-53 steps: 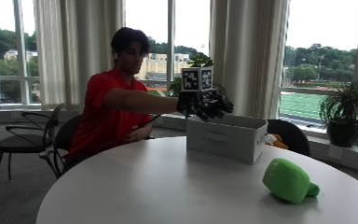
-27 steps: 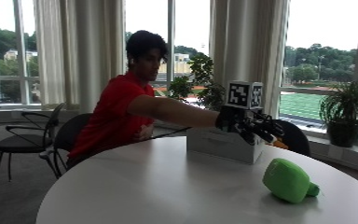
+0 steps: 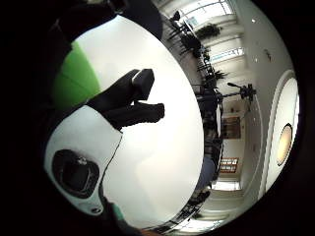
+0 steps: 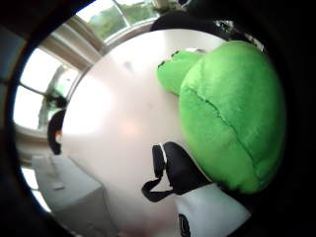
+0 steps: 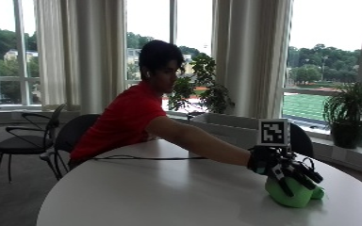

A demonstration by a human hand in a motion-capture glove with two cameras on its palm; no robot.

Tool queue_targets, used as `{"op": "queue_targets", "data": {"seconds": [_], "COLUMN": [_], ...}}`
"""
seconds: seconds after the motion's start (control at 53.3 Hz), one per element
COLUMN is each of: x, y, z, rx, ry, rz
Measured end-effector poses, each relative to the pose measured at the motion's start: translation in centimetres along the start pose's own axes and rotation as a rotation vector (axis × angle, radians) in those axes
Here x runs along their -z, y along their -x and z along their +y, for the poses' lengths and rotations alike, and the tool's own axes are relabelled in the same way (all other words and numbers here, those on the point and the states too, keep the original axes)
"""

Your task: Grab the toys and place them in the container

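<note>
A green plush toy [image 5: 294,193] lies on the round white table [image 5: 168,193] near its right edge. My gloved right hand [image 5: 284,170] rests on top of it, fingers spread and reaching down over its near side. In the thumb side palm view the toy [image 4: 232,108] sits close under the palm, one gloved finger [image 4: 177,168] beside it. The little finger side palm view shows two fingers [image 3: 133,98] stretched out over the table [image 3: 162,147], with the toy [image 3: 74,78] at the edge. The pale box container [image 5: 231,129] stands behind my forearm at the table's far side; it shows again [image 4: 69,192] in the thumb side view.
A black cable [image 5: 150,158] runs across the table toward the person. A dark chair [image 5: 300,139] stands behind the container and black chairs [image 5: 24,136] stand at the left. A potted plant [image 5: 350,113] is on the sill at the right.
My hand has travelled from above the container to the right and down onto the green toy. The toy has stayed where it was.
</note>
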State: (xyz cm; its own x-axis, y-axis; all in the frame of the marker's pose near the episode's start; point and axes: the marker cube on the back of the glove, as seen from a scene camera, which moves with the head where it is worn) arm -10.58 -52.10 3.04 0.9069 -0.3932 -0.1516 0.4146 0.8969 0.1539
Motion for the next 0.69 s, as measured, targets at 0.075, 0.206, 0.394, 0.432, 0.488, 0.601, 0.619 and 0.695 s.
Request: {"op": "queue_targets", "data": {"seconds": [0.075,0.206,0.394,0.432,0.488,0.601,0.619,0.695], "x": [-0.7,-0.9,-0.1,0.1,0.6,1.5,1.6,2.7], "y": [-1.5,-3.8,-0.9,-0.7,-0.5,0.2,0.2,-0.1], "z": [-0.4,0.8,0.5,0.6,0.7,2.7,3.1,4.0], "rx": [-0.172,-0.13,-0.225,-0.227,-0.235,-0.076,-0.042,-0.105], "ry": [0.052,0.14,0.047,0.049,0.066,0.109,0.107,0.087], "rz": [-0.014,-0.044,-0.068,-0.035,-0.006,0.002,0.002,-0.046]}}
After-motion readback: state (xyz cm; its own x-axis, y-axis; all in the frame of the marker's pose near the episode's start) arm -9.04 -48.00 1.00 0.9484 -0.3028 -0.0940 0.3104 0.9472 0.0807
